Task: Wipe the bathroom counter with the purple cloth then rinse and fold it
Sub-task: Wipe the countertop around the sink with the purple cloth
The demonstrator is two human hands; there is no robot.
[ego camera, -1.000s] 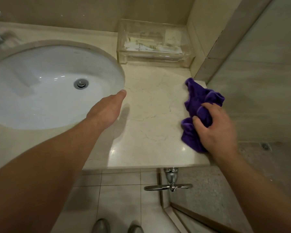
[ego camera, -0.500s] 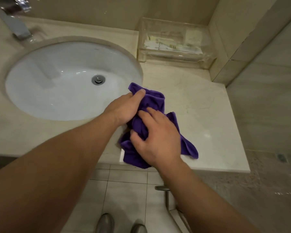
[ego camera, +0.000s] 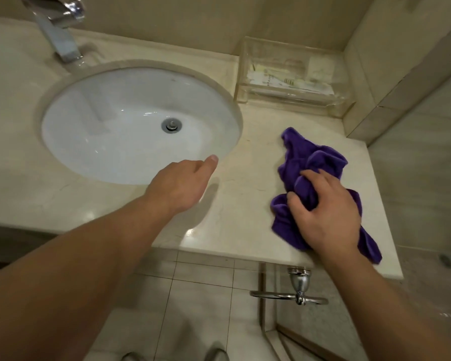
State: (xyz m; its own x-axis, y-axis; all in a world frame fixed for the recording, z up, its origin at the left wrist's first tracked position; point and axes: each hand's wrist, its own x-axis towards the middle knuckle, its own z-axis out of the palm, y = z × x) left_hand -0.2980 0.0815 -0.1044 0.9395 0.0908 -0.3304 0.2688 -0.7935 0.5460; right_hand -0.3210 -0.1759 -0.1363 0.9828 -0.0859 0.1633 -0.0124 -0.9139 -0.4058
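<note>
Cloth [ego camera: 320, 162] is purple, bunched into thick soft folds, and lies on the right end of the counter [ego camera: 245, 201], between the sink [ego camera: 89, 113] and the side wall. One tail trails toward the front edge and looks to hang slightly over it. Right hand [ego camera: 328, 214] sits on top of the near half of the bundle. Its fingers [ego camera: 310, 175] curl into the folds and the thumb digs in on the sink side, so it grips a gathered wad rather than pressing flat. The far half of the cloth sticks out loose beyond the fingertips, toward the clear tray [ego camera: 245, 74] at the back. Left hand [ego camera: 179, 187] hovers empty over the counter at the sink rim, loose, one digit stretched forward, well apart from the cloth. Judgement: light, limp, plush material with no stiffness, so it will fold over itself and drag its free ends. Likely grippy on the polished stone when dry, and heavier and drippy after rinsing under the faucet [ego camera: 60, 40]. Nothing fragile about it. Best hold for wiping is a palm spread over a flattened pad. For folding, pinch two corners, one per hand.
</note>
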